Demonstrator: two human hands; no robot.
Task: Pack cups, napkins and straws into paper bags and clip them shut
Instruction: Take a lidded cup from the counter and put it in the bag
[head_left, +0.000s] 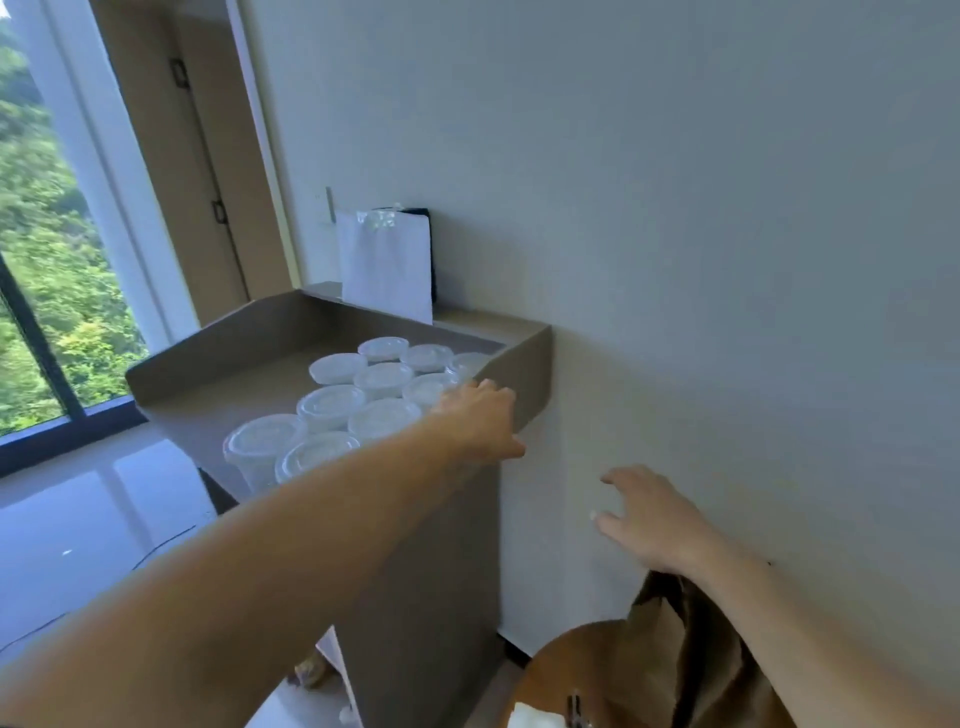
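Note:
Several clear lidded cups stand packed together on a taupe counter with a raised rim. My left hand reaches over the cups at the counter's right edge; its fingers curve down over a cup there, and whether they grip it I cannot tell. My right hand hovers in front of the wall with fingers spread and holds nothing. Below it stands a brown paper bag on a round wooden table. A white napkin lies on the table next to a dark clip.
A white paper bag leans against the wall on the counter's back ledge. A plain wall fills the right side. To the left are a large window and a shiny floor.

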